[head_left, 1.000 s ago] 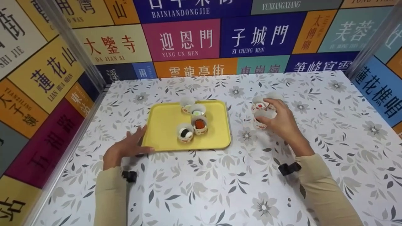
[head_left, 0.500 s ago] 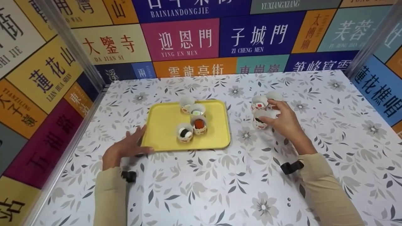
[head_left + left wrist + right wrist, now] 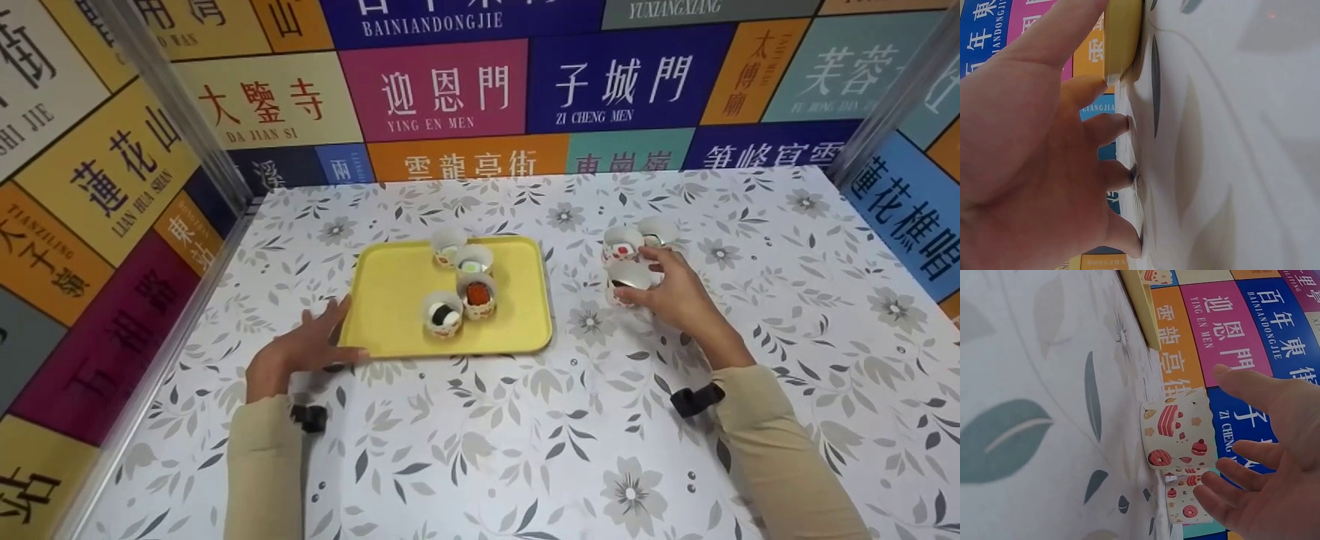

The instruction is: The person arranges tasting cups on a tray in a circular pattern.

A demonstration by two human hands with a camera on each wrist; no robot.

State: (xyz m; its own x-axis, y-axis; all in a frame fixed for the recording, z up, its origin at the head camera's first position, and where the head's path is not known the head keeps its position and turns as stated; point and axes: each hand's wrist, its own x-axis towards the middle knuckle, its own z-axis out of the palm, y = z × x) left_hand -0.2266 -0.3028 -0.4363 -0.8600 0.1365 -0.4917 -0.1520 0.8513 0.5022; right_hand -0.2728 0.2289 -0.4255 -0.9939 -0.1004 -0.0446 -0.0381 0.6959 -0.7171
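My left hand (image 3: 307, 349) rests at the left edge of a yellow tray (image 3: 390, 292), fingers spread. In the left wrist view its thumb and index finger are up against the tray, and the other fingertips meet the tablecloth. My right hand (image 3: 682, 296) is beside the nearest of three paper cups on the right, its thumb and fingers spread about that cup (image 3: 631, 273). Something dark shows inside. The right wrist view shows the cup (image 3: 1176, 433) upright with printed cakes and doughnuts, the fingertips right at its side and the thumb apart from it.
Behind the nearest cup stand a cup with a red-centred piece (image 3: 622, 250) and another paper cup (image 3: 657, 232). The tray bears several cups, including one with orange-red topping (image 3: 478, 297) and one with a black-banded white piece (image 3: 444, 315). A sign-covered wall (image 3: 435, 97) rises behind.
My right hand's fingers have drawn back a little to the right and down, uncovering more of the rear cups. The left hand and tray look the same.
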